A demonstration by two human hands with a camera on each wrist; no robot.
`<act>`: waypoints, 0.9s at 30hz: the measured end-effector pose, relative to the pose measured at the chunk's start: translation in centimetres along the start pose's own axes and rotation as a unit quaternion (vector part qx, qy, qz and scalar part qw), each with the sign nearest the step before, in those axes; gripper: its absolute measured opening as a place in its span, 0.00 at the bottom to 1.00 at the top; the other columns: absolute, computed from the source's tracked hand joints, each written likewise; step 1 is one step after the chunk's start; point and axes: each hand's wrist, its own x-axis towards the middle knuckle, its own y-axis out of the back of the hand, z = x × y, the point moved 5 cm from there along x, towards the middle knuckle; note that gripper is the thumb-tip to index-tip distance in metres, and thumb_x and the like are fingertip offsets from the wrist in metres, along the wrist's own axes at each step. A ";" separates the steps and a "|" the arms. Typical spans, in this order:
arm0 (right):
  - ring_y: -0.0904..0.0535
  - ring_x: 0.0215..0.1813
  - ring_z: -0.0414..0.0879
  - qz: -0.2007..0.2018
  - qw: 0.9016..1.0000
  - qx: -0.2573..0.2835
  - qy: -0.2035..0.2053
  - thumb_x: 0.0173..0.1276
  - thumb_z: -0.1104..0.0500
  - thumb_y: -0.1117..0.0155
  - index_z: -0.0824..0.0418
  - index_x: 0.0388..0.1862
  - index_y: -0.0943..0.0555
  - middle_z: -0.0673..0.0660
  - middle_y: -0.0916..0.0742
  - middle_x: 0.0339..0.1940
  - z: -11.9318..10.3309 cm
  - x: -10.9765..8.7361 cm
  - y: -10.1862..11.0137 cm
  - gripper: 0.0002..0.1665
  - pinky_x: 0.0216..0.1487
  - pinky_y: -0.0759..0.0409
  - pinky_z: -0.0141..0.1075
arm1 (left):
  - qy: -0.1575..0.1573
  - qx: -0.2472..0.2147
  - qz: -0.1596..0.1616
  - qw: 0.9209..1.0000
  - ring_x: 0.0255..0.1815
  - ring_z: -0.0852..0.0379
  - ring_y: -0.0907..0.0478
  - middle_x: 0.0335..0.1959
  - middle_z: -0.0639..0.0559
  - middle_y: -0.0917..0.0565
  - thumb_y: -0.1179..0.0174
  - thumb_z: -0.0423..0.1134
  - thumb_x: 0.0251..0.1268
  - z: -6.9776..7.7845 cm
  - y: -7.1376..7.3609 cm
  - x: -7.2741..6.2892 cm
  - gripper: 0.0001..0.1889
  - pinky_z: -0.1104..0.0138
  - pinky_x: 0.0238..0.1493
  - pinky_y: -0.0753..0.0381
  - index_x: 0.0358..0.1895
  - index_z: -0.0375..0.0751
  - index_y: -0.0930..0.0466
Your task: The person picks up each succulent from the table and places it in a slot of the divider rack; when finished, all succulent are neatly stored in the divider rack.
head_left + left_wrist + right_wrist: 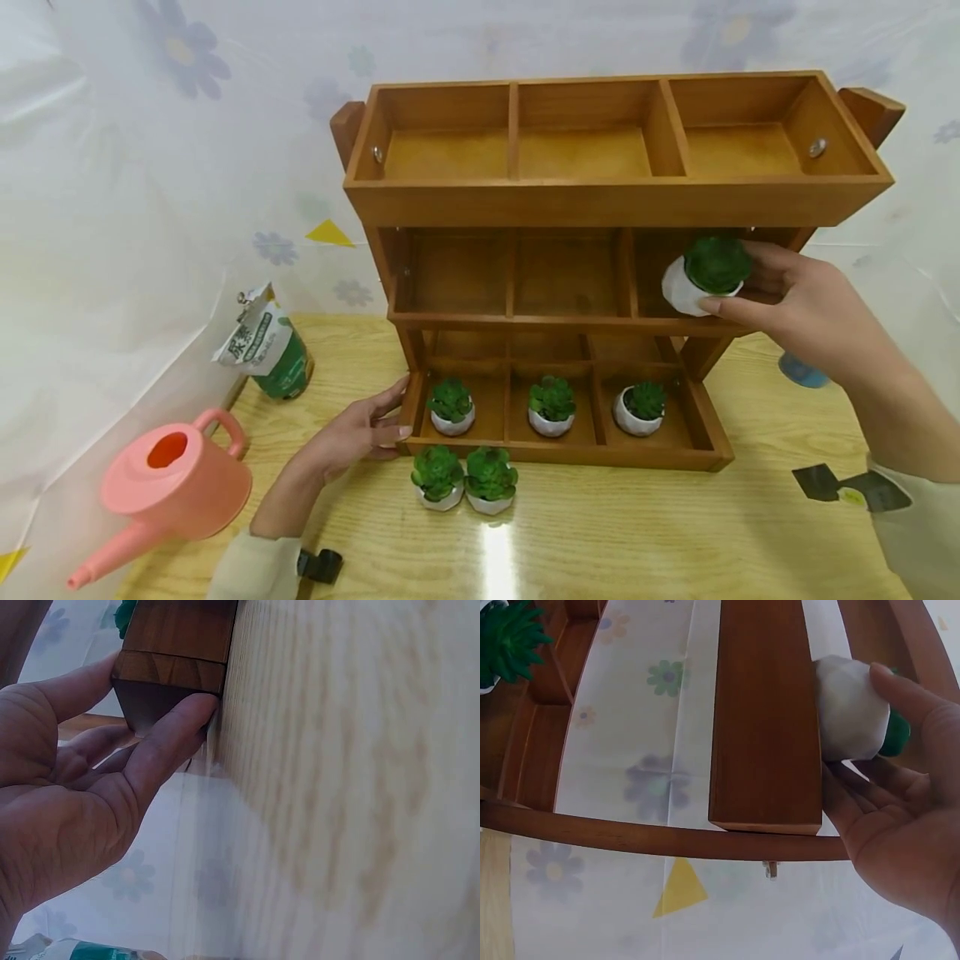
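A three-tier wooden shelf [615, 204] with compartments stands on the table. My right hand [813, 308] holds a potted succulent [684, 287] in a white faceted pot, at the right compartment of the middle tier. In the right wrist view the white pot [851, 709] sits between thumb and fingers, close against the tier's board. My left hand [348, 437] grips the bottom tier's left corner; the left wrist view has thumb and fingers on either side of that wooden corner [172, 671]. Bottom-tier succulents stand left [452, 423], middle [551, 423] and right [635, 421].
Two more potted succulents, one left [437, 493] and one right [491, 497], stand side by side before the shelf. A pink watering can [202, 492] and a clipped green-and-white bag [273, 354] are at the left. Something blue [802, 371] lies behind my right forearm.
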 end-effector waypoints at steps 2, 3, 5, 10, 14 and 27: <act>0.29 0.39 0.10 0.001 1.000 -0.010 -0.002 0.65 0.42 0.27 0.55 0.78 0.32 0.69 0.15 0.59 0.0 0.3 -0.1 0.46 0.34 0.29 0.12 | 0.000 0.000 0.001 1.000 0.82 0.33 0.50 0.85 0.39 0.57 0.40 0.41 0.75 0.0 0.0 0.0 0.44 0.43 0.64 0.23 0.84 0.58 0.59; 0.30 0.39 0.09 0.001 1.000 -0.015 -0.001 0.65 0.41 0.27 0.55 0.77 0.31 0.69 0.15 0.59 0.1 0.4 -0.2 0.46 0.34 0.31 0.12 | 0.000 0.000 0.002 1.000 0.82 0.33 0.50 0.85 0.39 0.56 0.40 0.40 0.75 0.0 0.0 0.0 0.44 0.43 0.64 0.23 0.84 0.58 0.59; 0.31 0.39 0.09 -0.001 1.000 -0.026 0.003 0.64 0.41 0.27 0.55 0.77 0.31 0.69 0.14 0.59 0.0 0.6 -0.3 0.46 0.35 0.33 0.11 | 0.000 0.000 0.003 1.000 0.82 0.33 0.50 0.85 0.39 0.56 0.40 0.40 0.75 0.0 -0.1 0.0 0.44 0.43 0.64 0.23 0.84 0.58 0.59; 0.17 0.50 0.33 -0.006 0.998 -0.057 0.025 0.64 0.42 0.27 0.55 0.74 0.29 0.68 0.14 0.57 -0.4 1.1 -0.9 0.43 0.47 0.25 0.31 | -0.002 0.004 0.000 1.000 0.81 0.33 0.49 0.85 0.39 0.56 0.41 0.40 0.76 -0.1 -0.1 0.0 0.43 0.43 0.64 0.23 0.84 0.59 0.59; 0.19 0.57 0.66 -0.023 0.997 -0.071 0.036 0.65 0.45 0.28 0.61 0.73 0.30 0.70 0.16 0.58 -0.9 1.3 -1.5 0.43 0.52 0.27 0.59 | -0.003 0.005 -0.002 1.000 0.81 0.33 0.49 0.85 0.39 0.56 0.41 0.40 0.76 -0.2 -0.1 0.1 0.43 0.43 0.64 0.23 0.84 0.59 0.59; 0.23 0.57 0.64 -0.053 0.994 -0.082 0.041 0.67 0.47 0.30 0.61 0.71 0.30 0.68 0.19 0.59 -1.7 1.7 -2.2 0.38 0.54 0.27 0.63 | -0.005 -0.005 -0.007 1.000 0.82 0.33 0.50 0.85 0.40 0.57 0.40 0.40 0.75 -0.3 0.0 0.1 0.44 0.43 0.65 0.23 0.84 0.57 0.60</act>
